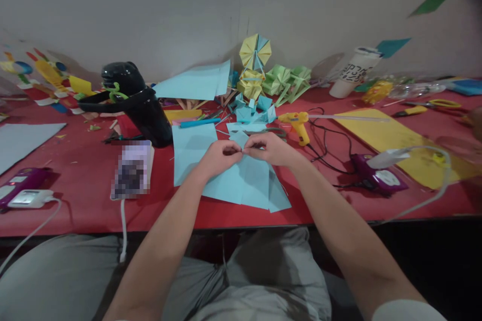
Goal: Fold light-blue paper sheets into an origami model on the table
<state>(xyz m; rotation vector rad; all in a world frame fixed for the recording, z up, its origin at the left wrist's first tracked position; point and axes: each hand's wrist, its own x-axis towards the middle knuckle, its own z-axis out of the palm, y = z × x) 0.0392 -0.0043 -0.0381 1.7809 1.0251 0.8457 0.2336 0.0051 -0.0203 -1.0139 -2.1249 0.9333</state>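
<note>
Over several light blue paper sheets (pixel 226 185), my left hand (pixel 221 157) and my right hand (pixel 271 148) meet fingertip to fingertip. Both are closed in a pinch on a small light blue paper piece (pixel 238 137), which shows just behind the fingers; its shape is mostly hidden. Scissors (pixel 276 132) lie partly hidden beyond my right hand. Behind the hands are folded light blue paper pieces (pixel 254 110). A yellow glue gun (pixel 296 124) with a clear glue stick rests to the right.
A black tumbler (pixel 148 115) and a phone-like object (pixel 132 169) stand and lie left. Folded yellow (pixel 251 84) and green paper shapes (pixel 288 83) sit against the wall. A purple power strip (pixel 380 175), cables, yellow paper (pixel 399 145) and a white cup (pixel 354 72) are right.
</note>
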